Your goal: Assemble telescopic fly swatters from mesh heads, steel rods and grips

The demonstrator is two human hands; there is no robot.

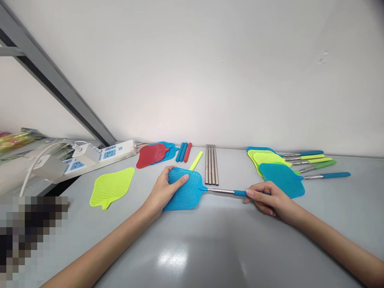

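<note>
Low in the middle of the frame, between both arms, one blue swatter (pixel 187 196): a flat plastic head, square with round corners and full of tiny holes, joined to a thin shiny steel rod (pixel 222 192) with a smooth blue grip (pixel 240 193) at the end.

On the head, the left hand (pixel 163 192), curled and holding on, fingers bent over the holey plastic. Around the grip, the right hand (pixel 264 199), closed narrow, fingers wrapped snug.

Just behind the right hand, a teal swatter head (pixel 282 180), flat and holey, and past it a pile of yellow-green heads (pixel 265 158). At the far right, a row of steel rods (pixel 309 164) with long round grips in blue and green.

At the back, in the middle, straight steel tubes (pixel 211 165) side by side, then short round red and blue grips (pixel 183 152), and a red head (pixel 151 155) lying over a blue one.

At the left, a lone yellow-green head (pixel 111 187) with wavy edges, flat on the smooth gray table (pixel 210 256). Further back, a white power strip (pixel 117 152) with a blocky white plug (pixel 87 154).
</note>
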